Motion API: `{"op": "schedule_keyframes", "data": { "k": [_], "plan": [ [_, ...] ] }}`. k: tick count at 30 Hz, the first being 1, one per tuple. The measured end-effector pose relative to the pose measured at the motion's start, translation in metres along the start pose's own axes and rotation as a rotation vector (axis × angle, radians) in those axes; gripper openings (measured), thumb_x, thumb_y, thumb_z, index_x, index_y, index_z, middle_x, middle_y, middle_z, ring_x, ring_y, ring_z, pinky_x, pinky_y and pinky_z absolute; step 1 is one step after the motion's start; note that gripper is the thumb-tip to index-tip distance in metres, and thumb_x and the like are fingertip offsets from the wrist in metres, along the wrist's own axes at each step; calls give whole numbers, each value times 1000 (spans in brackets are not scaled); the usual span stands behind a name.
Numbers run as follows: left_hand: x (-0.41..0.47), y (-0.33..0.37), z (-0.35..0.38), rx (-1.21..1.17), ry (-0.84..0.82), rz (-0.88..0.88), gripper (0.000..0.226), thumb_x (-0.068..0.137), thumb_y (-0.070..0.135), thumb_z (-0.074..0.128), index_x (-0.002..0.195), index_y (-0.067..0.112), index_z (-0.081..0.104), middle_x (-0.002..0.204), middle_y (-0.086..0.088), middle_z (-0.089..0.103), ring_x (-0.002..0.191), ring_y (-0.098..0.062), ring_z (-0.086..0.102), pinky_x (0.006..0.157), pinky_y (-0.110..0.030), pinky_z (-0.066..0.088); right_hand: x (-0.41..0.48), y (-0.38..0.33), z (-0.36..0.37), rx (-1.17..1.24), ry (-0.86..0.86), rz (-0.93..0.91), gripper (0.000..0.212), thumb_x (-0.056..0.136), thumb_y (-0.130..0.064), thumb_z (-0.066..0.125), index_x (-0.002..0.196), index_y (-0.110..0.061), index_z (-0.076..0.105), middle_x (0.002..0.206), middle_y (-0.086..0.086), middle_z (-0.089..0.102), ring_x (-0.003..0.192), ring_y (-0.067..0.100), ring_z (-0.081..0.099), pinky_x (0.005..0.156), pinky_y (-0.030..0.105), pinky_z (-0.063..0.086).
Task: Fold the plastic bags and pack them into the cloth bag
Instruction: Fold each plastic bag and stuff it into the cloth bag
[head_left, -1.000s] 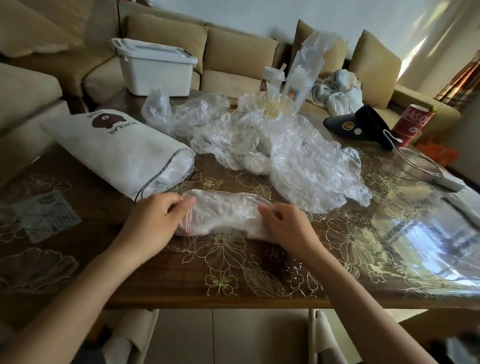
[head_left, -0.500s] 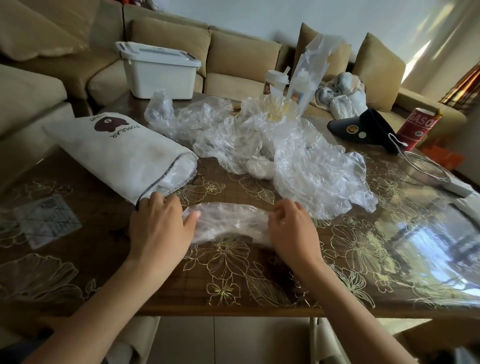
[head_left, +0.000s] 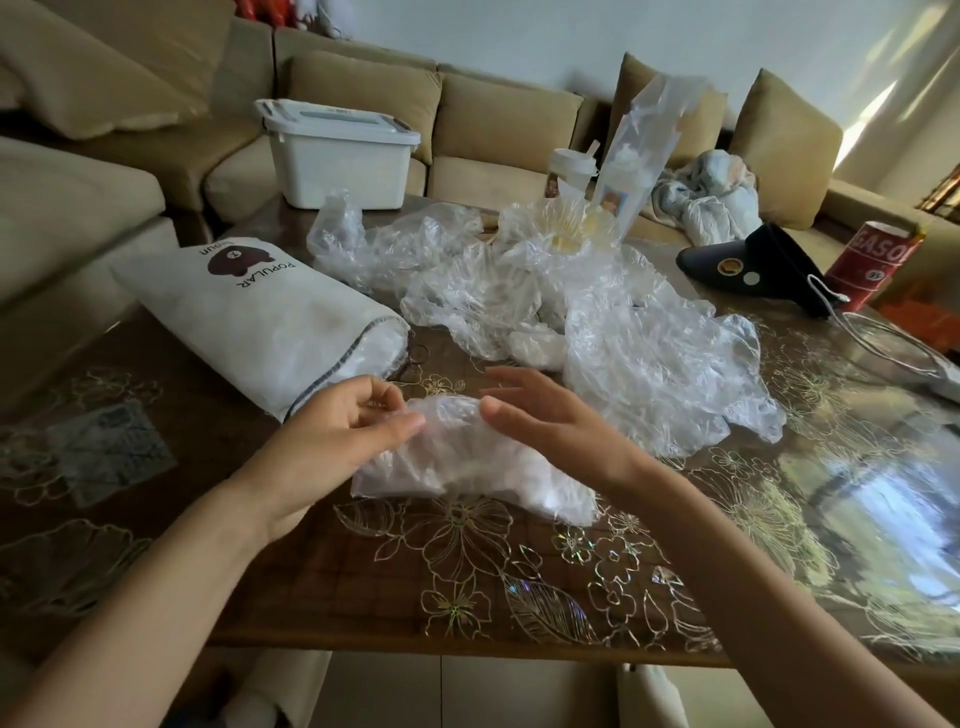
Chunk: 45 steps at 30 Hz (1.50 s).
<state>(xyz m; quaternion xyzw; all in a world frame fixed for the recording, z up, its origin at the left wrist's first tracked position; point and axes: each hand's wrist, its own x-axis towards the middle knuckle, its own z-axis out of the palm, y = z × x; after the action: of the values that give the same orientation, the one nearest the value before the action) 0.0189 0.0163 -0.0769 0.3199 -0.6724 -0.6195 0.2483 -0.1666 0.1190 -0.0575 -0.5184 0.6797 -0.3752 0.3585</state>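
A folded clear plastic bag lies on the table near its front edge, its left end lifted. My left hand pinches that left end between thumb and fingers. My right hand hovers over the bag's right part with fingers spread and straight, holding nothing. The white cloth bag with a brown bear print lies on its side to the left, its mouth facing my left hand and plastic showing inside. A heap of crumpled clear plastic bags fills the middle of the table.
The wooden table has a glossy flower-patterned cover. A white lidded bin, a cup and an upright clear pouch stand at the back. A black visor and a red can sit at right. Sofas surround the table.
My left hand has lifted the folded bag's left end off the table. My right hand has let go of the bag and risen above it with fingers spread.
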Motion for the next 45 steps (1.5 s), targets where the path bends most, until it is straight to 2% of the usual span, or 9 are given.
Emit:
{"op": "schedule_keyframes", "data": {
  "k": [5,8,11,15,22,27,32,37,45],
  "plan": [
    [1,21,1,-307,-250,-74,24,72,17,64,95,11,61,87,-6,69,80,-13,67,63,-18,54,-2,-12,-17,-38,-156,-43,65,74,-45,69,131,-22,50,130,-7,56,115,1,54,92,16,46],
    [10,30,5,-341,-297,-86,25,70,19,64,93,10,65,83,-4,70,75,-11,67,59,-18,53,-6,-9,-22,78,-227,-36,53,75,-33,72,104,8,56,99,25,61,85,32,61,83,46,50],
    [28,28,10,-478,-176,-64,41,69,39,71,98,11,65,88,-4,70,77,-13,67,62,-21,56,-11,4,-19,243,-96,-29,56,76,-34,76,98,13,53,81,20,58,69,25,54,65,36,49],
    [43,23,28,-655,-257,-95,87,55,50,84,124,5,56,111,-17,66,94,-26,67,73,-35,57,-9,24,-7,409,125,12,53,69,-37,69,104,2,59,101,29,63,81,27,63,79,47,54],
    [29,7,85,-189,160,8,25,76,9,71,97,20,67,90,-1,74,89,-17,70,79,-34,53,-16,34,-9,499,79,67,52,73,-37,71,115,-8,56,105,7,71,95,20,69,83,35,56],
    [24,11,94,-161,85,23,20,81,6,67,96,19,68,91,-4,74,89,-18,70,82,-35,53,-22,39,-18,418,133,30,39,81,-28,66,108,-1,61,103,24,66,95,40,65,86,54,50],
    [23,12,90,-345,23,-92,24,80,-1,63,100,12,65,97,-10,72,82,-19,69,73,-28,56,-25,48,-18,543,229,50,11,89,-15,60,94,-13,70,94,12,72,83,20,67,75,33,55],
    [23,9,90,-353,93,-70,27,82,-8,60,92,16,65,87,-3,70,77,-14,67,65,-23,55,-28,46,-23,598,138,65,20,85,-15,59,104,-11,65,95,13,70,83,25,67,77,42,53],
    [21,10,82,-530,52,-192,15,89,2,48,92,6,62,93,-13,69,73,-16,67,62,-26,58,-28,43,-20,639,197,19,44,90,9,44,62,-12,70,64,2,65,57,10,59,53,18,48]
  ]
}}
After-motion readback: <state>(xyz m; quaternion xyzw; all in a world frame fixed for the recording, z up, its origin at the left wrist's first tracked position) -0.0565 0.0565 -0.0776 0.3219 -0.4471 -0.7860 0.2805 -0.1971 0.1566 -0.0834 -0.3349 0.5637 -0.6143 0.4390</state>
